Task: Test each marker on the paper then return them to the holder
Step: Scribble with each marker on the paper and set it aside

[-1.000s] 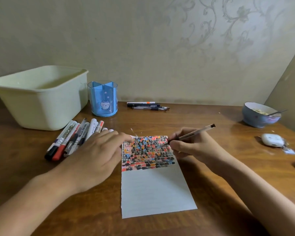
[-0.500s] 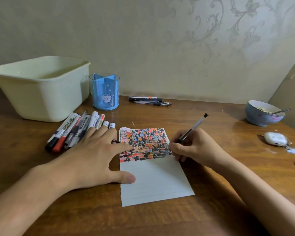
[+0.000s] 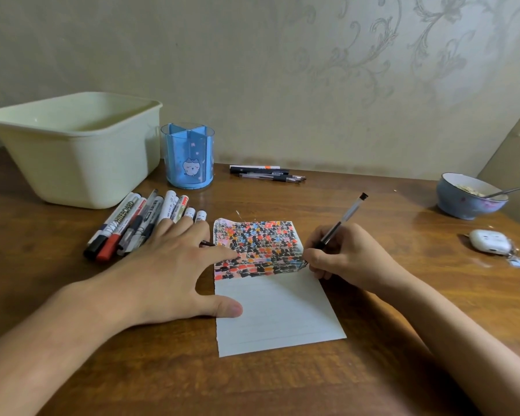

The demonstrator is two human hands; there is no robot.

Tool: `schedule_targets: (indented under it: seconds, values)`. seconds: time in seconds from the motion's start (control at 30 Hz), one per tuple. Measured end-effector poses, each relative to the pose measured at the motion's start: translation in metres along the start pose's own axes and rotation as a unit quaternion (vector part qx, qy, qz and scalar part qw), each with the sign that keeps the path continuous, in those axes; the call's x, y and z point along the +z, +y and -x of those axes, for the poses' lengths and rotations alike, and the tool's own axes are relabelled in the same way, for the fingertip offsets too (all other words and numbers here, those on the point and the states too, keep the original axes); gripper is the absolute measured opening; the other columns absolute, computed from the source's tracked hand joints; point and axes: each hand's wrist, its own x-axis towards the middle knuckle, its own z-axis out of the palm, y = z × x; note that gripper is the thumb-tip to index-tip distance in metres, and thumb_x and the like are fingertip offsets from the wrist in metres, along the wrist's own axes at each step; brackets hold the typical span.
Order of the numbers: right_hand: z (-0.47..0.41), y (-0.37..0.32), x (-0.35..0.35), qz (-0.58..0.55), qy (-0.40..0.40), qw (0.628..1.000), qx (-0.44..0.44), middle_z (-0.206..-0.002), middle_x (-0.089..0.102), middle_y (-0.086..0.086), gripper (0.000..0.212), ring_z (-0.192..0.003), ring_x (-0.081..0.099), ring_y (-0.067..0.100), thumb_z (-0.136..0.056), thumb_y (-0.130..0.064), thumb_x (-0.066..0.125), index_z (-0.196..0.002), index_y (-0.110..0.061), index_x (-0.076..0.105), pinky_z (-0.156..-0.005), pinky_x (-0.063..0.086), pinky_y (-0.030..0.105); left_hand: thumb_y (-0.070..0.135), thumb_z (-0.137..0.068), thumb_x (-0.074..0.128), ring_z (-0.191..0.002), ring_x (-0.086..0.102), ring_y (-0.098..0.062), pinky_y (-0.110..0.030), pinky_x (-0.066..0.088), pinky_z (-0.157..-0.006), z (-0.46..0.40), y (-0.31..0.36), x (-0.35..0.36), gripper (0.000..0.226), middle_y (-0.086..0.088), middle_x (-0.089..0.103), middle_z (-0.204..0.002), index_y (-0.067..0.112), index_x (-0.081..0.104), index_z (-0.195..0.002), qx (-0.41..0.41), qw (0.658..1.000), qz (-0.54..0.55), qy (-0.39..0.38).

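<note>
Since the earlier frame the right hand (image 3: 347,256) tilts its pen (image 3: 339,224) upright, fingers pinching it at the paper (image 3: 278,313), while the left hand (image 3: 165,274) presses flat, fingers wide.

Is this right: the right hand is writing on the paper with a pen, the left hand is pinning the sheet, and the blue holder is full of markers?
Not quite. The head view shows the holder with no markers in it; the markers lie on the table beside the left hand. The rest stands: the right hand writes on the paper with the pen.
</note>
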Motion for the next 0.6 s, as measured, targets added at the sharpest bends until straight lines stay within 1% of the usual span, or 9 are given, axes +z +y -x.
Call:
schedule_targets:
  seconds: [0.1,0.23,0.4,0.5,0.6]
  values:
    - [-0.0002,-0.0009,0.0008,0.017,0.0,1.0,-0.003,-0.071,0.073,0.0,0.012,-0.063,0.07,0.013,-0.091,-0.013,0.069,-0.081,-0.019,0.069,-0.06,0.056,0.021,0.099,-0.058,0.029,-0.129,0.018,-0.01,-0.036,0.027,-0.109,0.0003,0.0007,-0.0006,0.099,0.015,0.024,-0.131,0.058,0.014,-0.148,0.003,1.0,0.001,0.004]
    - [-0.0014,0.0,-0.0005,0.02,0.009,1.0,0.006,-0.072,0.074,0.002,0.009,-0.064,0.071,0.017,-0.091,-0.013,0.069,-0.083,-0.015,0.07,-0.062,0.061,0.027,0.099,-0.058,0.027,-0.125,0.018,-0.01,-0.035,0.026,-0.11,0.0005,-0.0003,0.0008,0.1,0.016,0.022,-0.123,0.058,0.014,-0.148,0.008,1.0,-0.001,0.005]
    - [-0.0002,-0.0001,0.0005,0.019,0.004,1.0,-0.011,-0.072,0.073,0.003,0.01,-0.064,0.071,0.017,-0.091,-0.012,0.069,-0.081,-0.015,0.07,-0.062,0.059,0.023,0.099,-0.059,0.029,-0.12,0.018,-0.008,-0.032,0.025,-0.104,0.0004,-0.0006,0.0009,0.099,0.017,0.022,-0.118,0.058,0.016,-0.148,0.013,1.0,-0.003,0.017]
    - [-0.0011,0.0009,-0.0007,0.018,0.012,1.0,0.001,-0.073,0.074,0.003,0.01,-0.065,0.071,0.017,-0.091,-0.012,0.069,-0.082,-0.015,0.07,-0.062,0.059,0.024,0.098,-0.058,0.028,-0.118,0.017,-0.007,-0.031,0.024,-0.103,-0.0003,0.0005,-0.0003,0.098,0.017,0.021,-0.117,0.058,0.015,-0.147,0.014,1.0,-0.005,0.016]
    - [-0.0002,0.0009,-0.0001,0.008,0.007,1.0,-0.008,-0.073,0.074,0.004,0.01,-0.065,0.071,0.017,-0.092,-0.013,0.069,-0.082,-0.015,0.071,-0.064,0.06,0.026,0.098,-0.059,0.028,-0.116,0.018,-0.007,-0.031,0.026,-0.102,0.0004,0.0008,-0.0002,0.098,0.017,0.023,-0.116,0.058,0.015,-0.147,0.015,1.0,-0.006,0.014]
